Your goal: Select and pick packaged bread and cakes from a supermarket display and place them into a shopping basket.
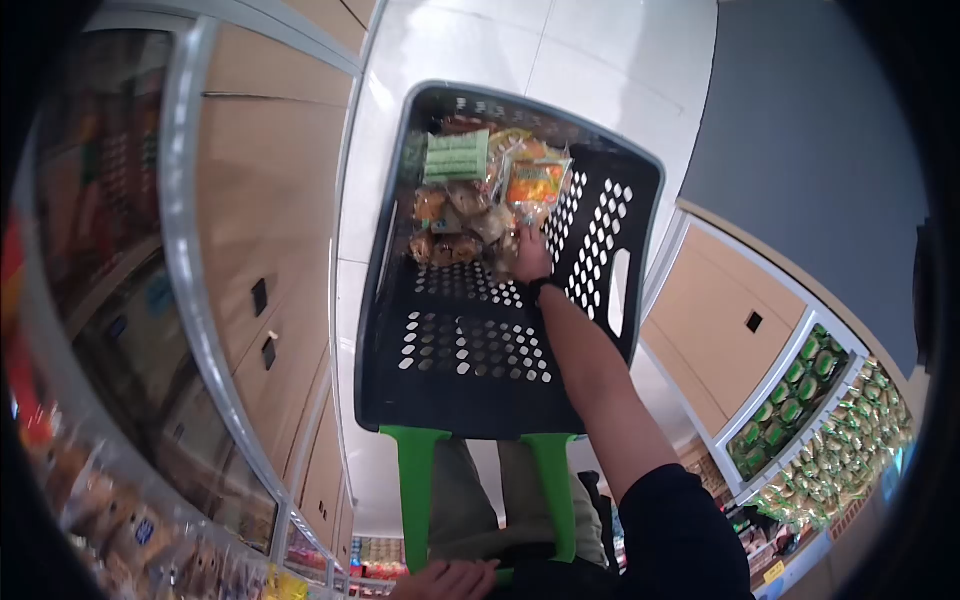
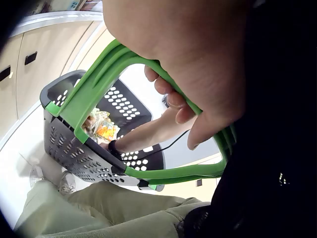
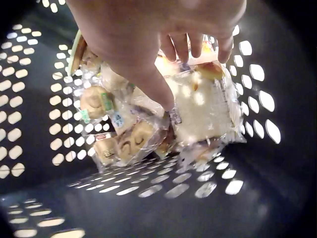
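My left hand [image 1: 445, 580] [image 2: 198, 64] grips the green handle [image 1: 415, 490] [image 2: 173, 172] of a dark shopping basket [image 1: 470, 405] [image 2: 74, 156], its fingers curled round the bar. Inside the basket, my right hand [image 1: 533, 257] [image 3: 148, 34] reaches over wrapped foods, fingers spread and thumb against the wrapping. Beneath it in the right wrist view lie a pale, flat bread-like pack [image 3: 195, 114] and brown buns in clear film [image 3: 136, 141]. A light green pack [image 1: 456, 158] and an orange-labelled packet [image 1: 535, 183] lie at the basket's far end.
Wooden cabinets [image 1: 270, 200] line the left side, with glass-fronted shelving beyond. On the right are a grey countertop [image 1: 810, 150], another cabinet [image 1: 715, 320] and rows of green-and-clear packaged goods [image 1: 840, 450]. Pale tiled floor [image 1: 590, 50] surrounds the basket; the person's legs [image 2: 114, 213] are close behind it.
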The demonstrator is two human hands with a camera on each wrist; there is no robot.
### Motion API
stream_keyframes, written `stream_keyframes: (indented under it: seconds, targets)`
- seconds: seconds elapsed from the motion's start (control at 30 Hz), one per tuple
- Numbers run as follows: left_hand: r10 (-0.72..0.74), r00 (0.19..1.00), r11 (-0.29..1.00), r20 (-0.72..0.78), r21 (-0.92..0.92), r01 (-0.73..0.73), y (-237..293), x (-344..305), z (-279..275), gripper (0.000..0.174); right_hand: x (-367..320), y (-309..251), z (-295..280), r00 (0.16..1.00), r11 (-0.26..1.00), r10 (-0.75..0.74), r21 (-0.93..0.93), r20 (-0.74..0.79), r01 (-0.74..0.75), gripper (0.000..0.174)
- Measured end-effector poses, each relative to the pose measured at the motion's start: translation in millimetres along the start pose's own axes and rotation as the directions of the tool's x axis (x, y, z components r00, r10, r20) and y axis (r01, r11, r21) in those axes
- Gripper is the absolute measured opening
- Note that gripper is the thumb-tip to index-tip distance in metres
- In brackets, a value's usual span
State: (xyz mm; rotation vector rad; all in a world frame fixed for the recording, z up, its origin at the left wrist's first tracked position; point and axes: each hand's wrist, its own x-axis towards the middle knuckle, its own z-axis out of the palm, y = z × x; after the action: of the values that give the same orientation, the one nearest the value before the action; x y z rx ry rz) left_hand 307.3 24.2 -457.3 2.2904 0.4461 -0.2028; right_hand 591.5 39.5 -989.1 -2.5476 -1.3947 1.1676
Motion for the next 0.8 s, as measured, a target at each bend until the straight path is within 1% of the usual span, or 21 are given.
stream_keyframes:
  seconds: [0.03,0.07,0.1,0.13,0.17,0.23,0.27,0.3,0.33,0.4,0.47,0.5,0.53,0.57,0.6,0.63,0.7,0.73,0.77,0.8]
  targets:
    - [-0.053,0.996,0.996,0.072,-0.068,0.057,-1,1,-5,0.024,11,-4,-3,0.999,0.998,0.028,-0.057,0.028,-0.026,0.058]
    - [-0.052,0.994,0.995,0.092,-0.085,0.06,-3,1,-5,0.024,17,-8,-2,0.999,0.993,0.036,-0.113,0.003,-0.036,0.063]
    - [-0.024,0.991,1.0,0.13,-0.014,0.026,-6,3,-3,0.022,26,-6,6,0.999,0.985,0.031,-0.17,-0.029,-0.035,0.068]
    - [0.003,0.985,0.998,0.17,0.055,-0.013,-7,4,-2,0.019,29,-6,11,0.999,0.985,0.037,-0.169,-0.015,-0.039,0.071]
    - [0.001,0.984,0.999,0.179,0.046,-0.009,-8,4,-3,0.019,25,-6,14,0.999,0.985,0.043,-0.169,-0.003,-0.043,0.071]
    - [-0.038,0.994,0.999,0.101,0.04,0.034,-13,11,-7,0.016,22,-10,16,0.997,0.987,0.027,-0.156,-0.073,-0.038,0.072]
    - [-0.037,0.994,0.998,0.103,0.045,0.032,-15,13,-7,0.016,21,-11,12,0.997,0.993,0.073,-0.088,-0.017,-0.075,0.074]
    - [-0.026,0.997,0.998,0.075,0.051,0.022,-17,16,-7,0.016,21,-14,7,0.994,0.986,0.106,-0.13,0.014,-0.104,0.065]
    - [-0.015,0.999,0.998,0.046,0.057,0.012,-17,17,-8,0.016,21,-16,0,0.993,0.987,0.111,-0.119,0.043,-0.105,0.065]
    - [-0.017,0.998,0.998,0.062,0.054,0.014,-14,16,-11,0.016,20,-18,-9,0.99,0.988,0.118,-0.106,0.074,-0.11,0.064]
    - [-0.02,0.997,0.999,0.078,0.045,0.016,-13,16,-12,0.016,19,-18,-13,0.987,0.995,0.092,0.03,0.132,-0.097,0.065]
    - [-0.023,0.997,0.998,0.07,0.063,0.019,-13,16,-13,0.016,20,-12,-8,0.987,0.995,0.094,0.031,0.133,-0.099,0.065]
    - [-0.027,0.998,0.997,0.062,0.081,0.022,-13,17,-14,0.016,20,-5,-1,0.984,0.996,-0.061,0.075,0.169,0.049,0.065]
    - [-0.025,0.998,0.997,0.065,0.08,0.02,-14,18,-14,0.016,21,2,7,0.956,0.973,-0.215,0.124,0.198,0.193,0.065]
    - [-0.033,0.997,0.996,0.063,0.079,0.028,-16,20,-15,0.015,18,1,5,0.926,0.957,-0.283,0.134,0.25,0.256,0.052]
    - [-0.041,0.997,0.996,0.061,0.079,0.036,-17,21,-15,0.015,18,-1,3,0.927,0.958,-0.281,0.135,0.25,0.254,0.052]
    - [-0.051,0.997,0.996,0.056,0.07,0.047,-15,21,-11,0.015,19,-4,5,0.952,0.989,-0.147,0.033,0.27,0.143,0.04]
    - [-0.062,0.997,0.996,0.05,0.061,0.059,-14,21,-9,0.015,22,-7,0,0.965,0.992,-0.124,0.02,0.232,0.123,0.034]
    - [-0.061,0.997,0.996,0.052,0.061,0.058,-15,20,-9,0.015,27,-1,4,0.96,0.97,-0.239,-0.017,0.142,0.244,0.035]
    - [-0.053,0.995,0.998,0.081,0.041,0.049,-19,23,-12,0.015,26,-8,-2,0.962,0.964,-0.262,-0.032,0.076,0.265,0.033]
